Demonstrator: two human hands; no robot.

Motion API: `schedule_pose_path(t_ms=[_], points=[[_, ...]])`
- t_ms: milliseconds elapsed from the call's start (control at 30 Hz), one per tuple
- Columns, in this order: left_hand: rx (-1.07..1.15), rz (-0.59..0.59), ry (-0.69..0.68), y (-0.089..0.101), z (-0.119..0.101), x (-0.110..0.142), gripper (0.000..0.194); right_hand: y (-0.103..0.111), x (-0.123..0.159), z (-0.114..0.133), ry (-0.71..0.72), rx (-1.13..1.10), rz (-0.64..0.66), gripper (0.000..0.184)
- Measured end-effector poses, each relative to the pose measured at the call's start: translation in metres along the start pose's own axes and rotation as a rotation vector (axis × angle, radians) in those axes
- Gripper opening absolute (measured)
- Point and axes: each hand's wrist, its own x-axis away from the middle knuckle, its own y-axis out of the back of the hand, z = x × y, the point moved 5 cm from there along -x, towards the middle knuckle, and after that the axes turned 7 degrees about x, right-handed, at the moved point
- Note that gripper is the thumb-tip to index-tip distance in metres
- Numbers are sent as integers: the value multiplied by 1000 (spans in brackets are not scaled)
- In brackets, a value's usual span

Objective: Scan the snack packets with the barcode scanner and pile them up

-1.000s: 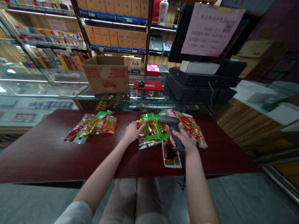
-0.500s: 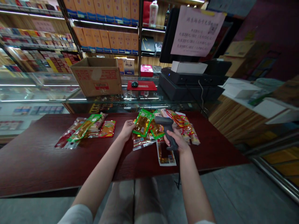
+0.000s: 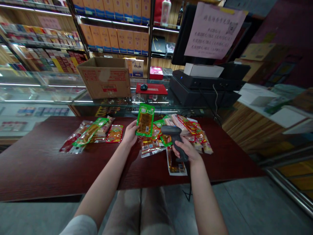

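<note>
My left hand [image 3: 130, 133] grips a green-edged snack packet [image 3: 146, 119] by its left side, holding it upright above the table with its barcode facing me. My right hand [image 3: 186, 148] is wrapped around the handle of a dark grey barcode scanner [image 3: 171, 130], whose head points left toward the packet. Under and behind the scanner lies a pile of snack packets, among them a silver-edged one [image 3: 152, 148], a white-edged brown one [image 3: 176, 165] and red-edged ones [image 3: 193, 125]. The scanner's trigger is hidden by my fingers.
Left on the dark red table [image 3: 93, 169] lies a smaller group of packets, with a green one [image 3: 91, 132] and a red-edged one [image 3: 114, 133]. Behind stand an open cardboard box [image 3: 105, 81], a mouse [image 3: 143, 87] on a red mat and a monitor with a paper notice [image 3: 214, 31].
My left hand has lifted the green-edged packet up from the pile, slightly leftward, and turned it more upright. My right hand still holds the scanner in nearly the same place. The view has shifted slightly.
</note>
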Motion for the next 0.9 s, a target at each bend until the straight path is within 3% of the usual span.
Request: schedule_pose_path(t_ms=[233,300,400,500,567,667,733,800,900], points=[[-159,2,-51,-3,1,1,47,-1,-2,-5,-24,0,1,36],[-384,-40,-172,2,-10,-1,43,1,-2,-4,-11,-12,-10,36],[-906,-150,-395,11,-40,-1,45,5,-3,-2,6,-53,-44,36],[-1300,-263,-476,30,-75,3,53,7,-4,1,20,-89,-57,36],[-1467,-339,-425,49,-96,8,54,7,-5,2,33,-103,-65,36],[-1672,-403,-222,74,-114,21,49,6,-5,2,33,-114,-75,34],[-1847,-449,-263,78,-121,34,42,6,-5,1,37,-117,-87,34],[-1989,-402,-422,71,-118,47,39,6,-5,1,41,-114,-90,34],[-2052,-67,-502,59,-91,54,41,7,-4,-1,42,-112,-72,33]])
